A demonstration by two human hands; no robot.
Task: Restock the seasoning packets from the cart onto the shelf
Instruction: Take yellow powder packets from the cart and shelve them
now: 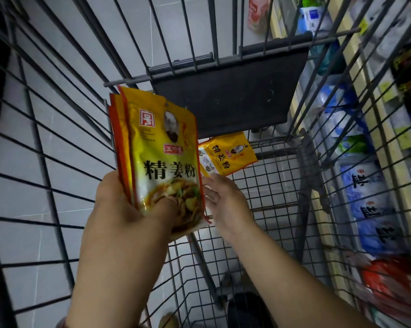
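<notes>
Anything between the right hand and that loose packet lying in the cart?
Head view: nothing; only bare cart mesh between the right hand and the loose packet.

Stack of seasoning packets (163, 157): yellow with red edges, black Chinese lettering, food photo at the bottom. Upright, fanned slightly, raised above the cart (266, 200) floor. One more yellow packet (228, 153) lies flat on the cart's wire floor, at the far end, lettering turned sideways, just below the dark flap.

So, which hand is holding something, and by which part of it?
The left hand grips a stack of yellow seasoning packets by the bottom edge. The right hand holds nothing, its fingers relaxed.
</notes>
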